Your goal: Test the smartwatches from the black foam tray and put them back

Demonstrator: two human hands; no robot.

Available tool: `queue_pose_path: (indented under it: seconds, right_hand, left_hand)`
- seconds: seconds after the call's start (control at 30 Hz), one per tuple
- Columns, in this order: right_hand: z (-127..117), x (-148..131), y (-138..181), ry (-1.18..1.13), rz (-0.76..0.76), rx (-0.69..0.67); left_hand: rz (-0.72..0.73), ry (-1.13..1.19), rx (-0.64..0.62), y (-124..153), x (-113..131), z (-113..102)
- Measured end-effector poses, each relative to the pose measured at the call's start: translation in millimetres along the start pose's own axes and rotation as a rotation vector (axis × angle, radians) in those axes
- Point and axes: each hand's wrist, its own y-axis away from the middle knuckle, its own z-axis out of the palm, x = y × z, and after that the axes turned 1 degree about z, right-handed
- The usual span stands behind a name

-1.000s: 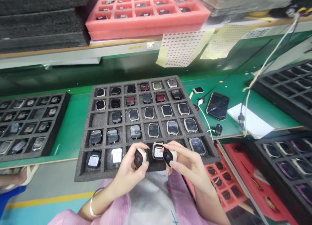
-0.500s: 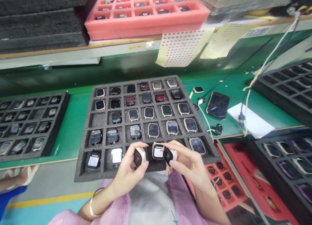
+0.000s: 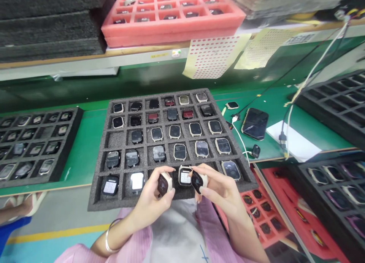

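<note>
My left hand is closed on a smartwatch case with a pale frame and dark face, pinched between thumb and fingers and tilted on edge. A second, similar smartwatch case is gripped by my right hand, its dark side turned toward the left. Both are held over the front row of a dark grey foam tray. Between my hands, a lit watch with a white screen lies in its compartment. Two more lit watches sit at the front left of the tray. Other compartments hold several strapless watches.
Another foam tray of watches stands at the left. On the right are a phone, a loose watch, cables and white paper. A pink foam tray rests on the shelf above. More trays are at the lower right.
Hardly anything differs. The whole view has shifted very slightly, and the watch in my left hand is turned a little; both hands keep their hold.
</note>
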Motion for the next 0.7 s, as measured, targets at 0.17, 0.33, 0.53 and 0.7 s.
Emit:
queue_pose_path:
  seconds: [0.17,0.33,0.53,0.7]
  right_hand:
    - [2.9,-1.4,2.3,0.008,0.014,0.032]
    - [4.9,-2.4,0.9,-0.052,0.037,0.009]
    - [2.2,0.1,-2.7,-0.103,0.037,-0.012]
    - [1.6,2.6,-2.2,-0.138,0.030,0.003]
  left_hand:
    - [-0.002,-0.025,0.021,0.2,-0.5,0.0]
    - [0.022,0.118,0.025,-2.9,1.2,3.0]
    - [-0.012,0.376,-0.078,-5.8,1.7,1.8]
    - [-0.055,0.408,-0.079,-5.0,0.4,-0.3]
